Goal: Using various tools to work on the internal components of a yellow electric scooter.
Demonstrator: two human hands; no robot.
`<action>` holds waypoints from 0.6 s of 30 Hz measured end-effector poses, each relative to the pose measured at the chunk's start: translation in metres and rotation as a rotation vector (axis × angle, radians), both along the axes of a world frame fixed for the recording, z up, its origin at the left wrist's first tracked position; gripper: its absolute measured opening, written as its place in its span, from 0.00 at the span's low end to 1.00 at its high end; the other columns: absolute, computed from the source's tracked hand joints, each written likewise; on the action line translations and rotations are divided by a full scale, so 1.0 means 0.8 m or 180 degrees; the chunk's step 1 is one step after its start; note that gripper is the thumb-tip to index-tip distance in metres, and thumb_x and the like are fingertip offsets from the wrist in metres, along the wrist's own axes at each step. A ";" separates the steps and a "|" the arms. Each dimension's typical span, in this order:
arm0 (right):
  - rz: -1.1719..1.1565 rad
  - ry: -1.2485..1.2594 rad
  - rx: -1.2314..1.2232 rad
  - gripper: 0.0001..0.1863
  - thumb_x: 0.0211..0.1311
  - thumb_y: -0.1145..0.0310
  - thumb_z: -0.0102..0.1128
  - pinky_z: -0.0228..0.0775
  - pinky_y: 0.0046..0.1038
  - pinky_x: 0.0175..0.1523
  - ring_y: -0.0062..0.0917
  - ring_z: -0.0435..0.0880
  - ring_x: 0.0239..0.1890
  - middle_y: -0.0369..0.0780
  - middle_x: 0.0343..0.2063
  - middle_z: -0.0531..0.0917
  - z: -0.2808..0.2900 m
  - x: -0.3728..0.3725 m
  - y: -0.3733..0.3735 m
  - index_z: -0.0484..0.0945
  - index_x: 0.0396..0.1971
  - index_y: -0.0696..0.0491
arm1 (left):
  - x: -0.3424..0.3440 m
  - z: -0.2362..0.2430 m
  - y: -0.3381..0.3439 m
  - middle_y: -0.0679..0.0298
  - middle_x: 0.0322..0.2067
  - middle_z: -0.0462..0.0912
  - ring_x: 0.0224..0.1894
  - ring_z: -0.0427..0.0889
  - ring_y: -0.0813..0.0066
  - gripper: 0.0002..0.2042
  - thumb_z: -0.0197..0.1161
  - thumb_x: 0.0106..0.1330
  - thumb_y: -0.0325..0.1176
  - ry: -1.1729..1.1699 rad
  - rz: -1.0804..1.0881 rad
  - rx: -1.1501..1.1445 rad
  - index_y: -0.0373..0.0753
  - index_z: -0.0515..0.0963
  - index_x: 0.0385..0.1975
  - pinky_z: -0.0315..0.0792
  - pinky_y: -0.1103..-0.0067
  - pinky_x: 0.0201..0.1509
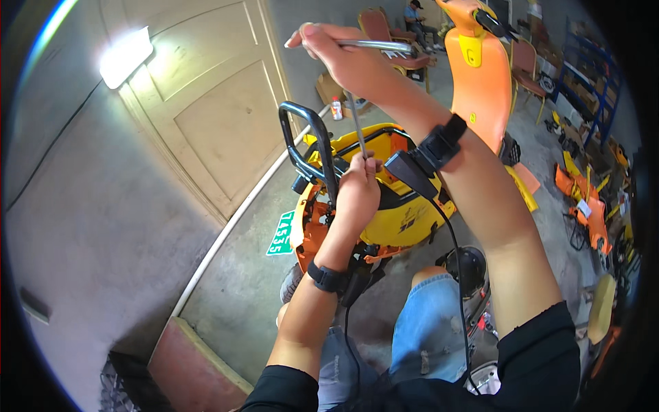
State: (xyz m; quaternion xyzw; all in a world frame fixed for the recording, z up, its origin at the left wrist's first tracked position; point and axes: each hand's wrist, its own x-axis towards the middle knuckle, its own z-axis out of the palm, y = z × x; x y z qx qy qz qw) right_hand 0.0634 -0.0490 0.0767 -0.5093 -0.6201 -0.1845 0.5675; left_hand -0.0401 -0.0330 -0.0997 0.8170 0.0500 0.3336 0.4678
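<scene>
My right hand (pixel 335 55) is raised and closed on the metal crossbar (pixel 377 45) of what looks like a T-handle or L-shaped wrench. From behind that hand the wrench's thin shaft (pixel 357 123) runs down to my left hand (pixel 360 187), whose fingers are closed round its lower part. The wrench's lower end is hidden by the left hand. Beneath both hands is a yellow and orange scooter (pixel 405 223) with its seat area opened up. A black tubular grab rail (pixel 305 113) rises just left of my left hand.
An orange scooter front panel (pixel 480 89) stands ahead. Loose orange body parts (pixel 587 206) lie on the right floor. A green plate (pixel 280 235) hangs by the scooter's rear. A black helmet-like round object (pixel 470 268) sits beside my knee. A person (pixel 420 27) sits far back.
</scene>
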 end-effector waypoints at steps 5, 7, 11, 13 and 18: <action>-0.1550 -0.1759 0.1081 0.18 0.70 0.56 0.53 0.76 0.28 0.42 0.32 0.85 0.40 0.45 0.32 0.85 0.013 0.004 0.003 0.84 0.35 0.54 | 0.003 -0.002 0.002 0.51 0.40 0.85 0.44 0.85 0.57 0.17 0.45 0.77 0.36 0.0146 -0.0002 -0.0091 0.31 0.69 0.55 0.76 0.68 0.48; -0.2310 -0.2451 0.0977 0.14 0.61 0.58 0.59 0.67 0.36 0.60 0.31 0.83 0.43 0.39 0.31 0.84 0.020 0.005 -0.009 0.84 0.29 0.53 | 0.007 -0.005 0.004 0.51 0.40 0.85 0.44 0.85 0.56 0.17 0.45 0.77 0.37 0.0139 -0.0028 -0.0133 0.31 0.69 0.56 0.76 0.68 0.49; -0.2688 -0.2599 0.0352 0.12 0.60 0.60 0.57 0.65 0.38 0.62 0.31 0.84 0.42 0.38 0.31 0.86 0.027 -0.001 -0.048 0.85 0.29 0.51 | 0.014 -0.013 0.008 0.54 0.44 0.84 0.46 0.84 0.66 0.18 0.43 0.78 0.38 -0.0026 -0.0309 -0.0202 0.31 0.69 0.58 0.75 0.74 0.51; -0.4050 -0.2933 -0.0804 0.14 0.61 0.57 0.56 0.67 0.39 0.60 0.32 0.85 0.39 0.37 0.30 0.86 0.028 -0.011 -0.066 0.86 0.29 0.50 | 0.015 -0.015 0.008 0.55 0.43 0.84 0.46 0.84 0.68 0.18 0.44 0.78 0.37 -0.0006 -0.0252 -0.0089 0.31 0.69 0.57 0.75 0.75 0.50; -0.3508 -0.1761 -0.1850 0.17 0.65 0.52 0.53 0.78 0.38 0.39 0.37 0.87 0.38 0.40 0.32 0.87 0.055 -0.042 -0.078 0.87 0.36 0.46 | 0.015 -0.011 0.004 0.56 0.40 0.84 0.43 0.84 0.70 0.16 0.45 0.78 0.37 0.0039 -0.0284 -0.0174 0.31 0.71 0.54 0.75 0.76 0.47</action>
